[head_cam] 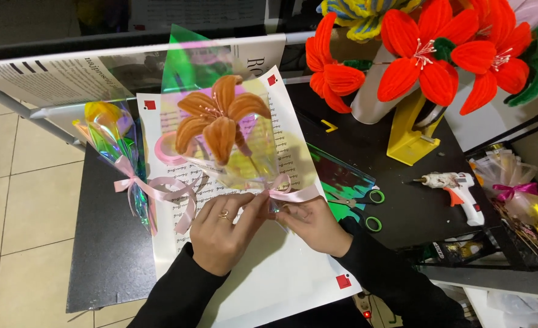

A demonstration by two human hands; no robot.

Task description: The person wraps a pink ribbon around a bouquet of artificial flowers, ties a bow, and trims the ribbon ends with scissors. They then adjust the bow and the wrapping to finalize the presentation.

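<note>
An orange pipe-cleaner lily [219, 121] lies wrapped in clear iridescent cellophane [263, 152] on a white printed paper sheet [281, 267]. A pink ribbon [290, 193] circles the wrap's gathered neck. My left hand [223, 231] and my right hand [311, 226] meet at that neck, fingertips pinching the ribbon from both sides. A loose length of the same pink ribbon [178, 191] trails left across the sheet.
A second cellophane-wrapped yellow flower with a pink bow [120, 152] lies at left. Green-handled scissors [366, 209], a white glue gun [460, 191], a yellow stand [409, 130] and red pipe-cleaner flowers [427, 51] sit on the black table [108, 255]. Tiled floor lies at left.
</note>
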